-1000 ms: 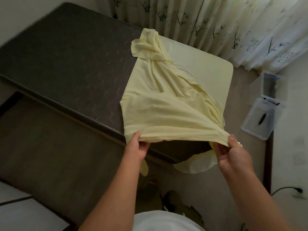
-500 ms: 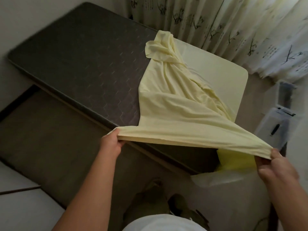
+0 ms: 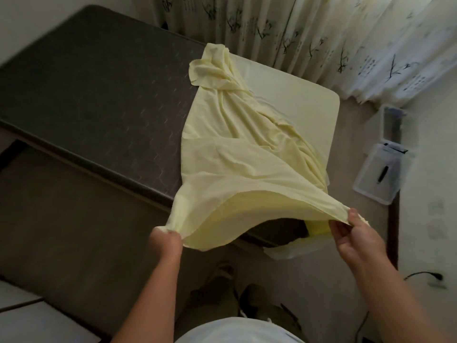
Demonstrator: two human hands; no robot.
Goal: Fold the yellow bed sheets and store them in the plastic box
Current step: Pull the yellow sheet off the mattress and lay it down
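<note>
I see left hand (image 3: 165,235) and right hand (image 3: 354,230) pinching yellow bed sheet (image 3: 237,154) over mattress (image 3: 99,95); plastic box (image 3: 393,125) beside curtain (image 3: 321,33).

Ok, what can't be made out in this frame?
Head view only:
- Left hand: fingers buried in the yellow sheet.
- Mattress near corner: covered by the lifted sheet.
- Plastic box: contents too dark and blurred.
- Dark item on the lid: too small to identify.
</note>
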